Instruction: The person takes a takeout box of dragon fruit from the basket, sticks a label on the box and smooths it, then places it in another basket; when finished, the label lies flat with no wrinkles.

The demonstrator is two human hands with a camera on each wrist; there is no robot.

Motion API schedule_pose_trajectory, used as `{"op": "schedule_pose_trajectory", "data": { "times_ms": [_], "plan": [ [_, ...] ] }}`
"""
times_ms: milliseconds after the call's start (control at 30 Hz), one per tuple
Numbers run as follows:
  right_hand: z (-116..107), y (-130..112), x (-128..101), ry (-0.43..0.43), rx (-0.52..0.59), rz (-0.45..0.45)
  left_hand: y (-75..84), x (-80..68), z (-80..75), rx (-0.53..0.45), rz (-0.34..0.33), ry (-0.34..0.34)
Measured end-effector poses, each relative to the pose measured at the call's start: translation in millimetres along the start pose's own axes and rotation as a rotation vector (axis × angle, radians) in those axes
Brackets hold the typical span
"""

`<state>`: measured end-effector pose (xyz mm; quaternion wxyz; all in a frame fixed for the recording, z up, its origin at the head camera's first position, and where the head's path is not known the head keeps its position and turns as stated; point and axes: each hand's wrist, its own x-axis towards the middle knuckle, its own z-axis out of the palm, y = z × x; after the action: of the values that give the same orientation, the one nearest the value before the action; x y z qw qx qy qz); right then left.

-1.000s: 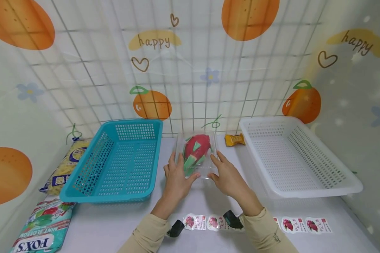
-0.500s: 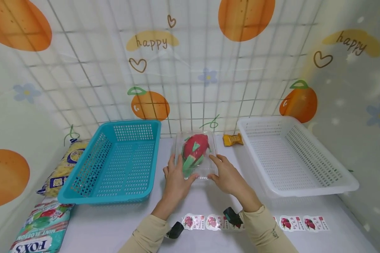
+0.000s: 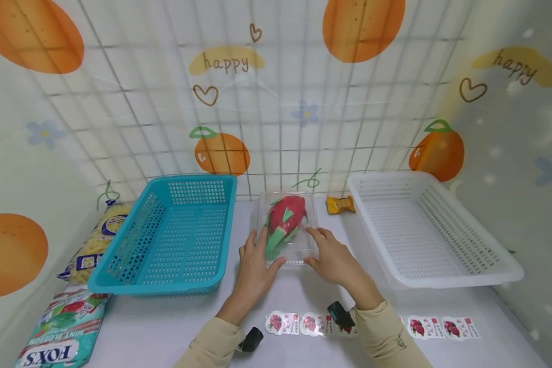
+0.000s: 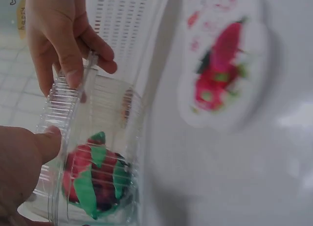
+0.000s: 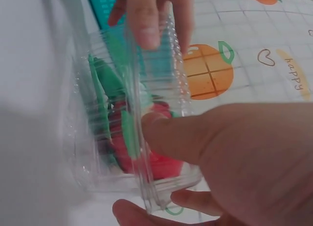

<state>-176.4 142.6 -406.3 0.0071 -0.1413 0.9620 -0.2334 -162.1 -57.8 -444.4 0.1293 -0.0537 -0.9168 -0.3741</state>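
Observation:
A clear plastic box [image 3: 299, 255] with a ridged lid stands on the table in the middle of the head view. Inside lies a red dragon fruit [image 3: 287, 210] with green leaf tips, and it looks like a model. My left hand [image 3: 253, 268] grips the box's near left corner, thumb at the front edge and fingers along the side. At the near right corner, my right hand [image 3: 333, 260] holds the box likewise. The right wrist view shows the right thumb [image 5: 171, 130] pressed against the rim, other fingers beyond it. In the left wrist view, the left thumb [image 4: 49, 144] touches the rim.
A teal basket [image 3: 227, 240] stands left and a white basket [image 3: 372, 240] right. An orange-wrapped snack [image 3: 340, 205] lies beside the white one. Dragon fruit stickers [image 3: 282, 323] line the front. A pasta bag [image 3: 96, 240] and a FOX'S candy bag [image 3: 64, 327] lie far left.
Both hands have slid slightly toward the person along the box, and its near edge sits a little lower in the view. The baskets and bags stay in place.

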Motion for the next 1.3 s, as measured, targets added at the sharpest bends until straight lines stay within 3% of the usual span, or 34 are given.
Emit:
{"op": "schedule_pose_trajectory", "data": {
  "times_ms": [200,300,567,700,767,867,1100,1200,1300],
  "plan": [
    [-5,2,-1,-0.008,-0.009,-0.013,-13.7,-10.5,-5.2,-0.028,0.023,-0.008],
    [-9,1,-3,-0.008,-0.024,-0.011,-20.0,-15.4,-9.3,-0.037,0.004,-0.024],
    [-17,-11,-10,0.188,-0.087,-0.076,-33.8,-23.9,-21.8,-0.067,-0.109,-0.087],
    [-14,-28,-15,0.265,-0.063,-0.153,-39.7,-28.4,-26.7,-0.049,-0.127,-0.140],
    [-11,-37,-17,0.259,-0.019,-0.215,-41.6,-29.0,-30.5,-0.038,-0.113,-0.181],
    [-6,-46,-19,0.167,0.050,-0.313,-42.0,-28.9,-37.9,-0.031,-0.085,-0.252],
    [16,-50,-19,-0.219,0.121,-0.483,-44.2,-27.5,-49.8,-0.019,-0.025,-0.417],
    [30,-50,-15,-0.299,0.146,-0.493,-45.8,-27.1,-50.5,-0.011,0.004,-0.466],
    [39,-48,-12,-0.325,0.154,-0.471,-47.9,-27.3,-49.8,0.001,0.026,-0.493]
  ]
}}
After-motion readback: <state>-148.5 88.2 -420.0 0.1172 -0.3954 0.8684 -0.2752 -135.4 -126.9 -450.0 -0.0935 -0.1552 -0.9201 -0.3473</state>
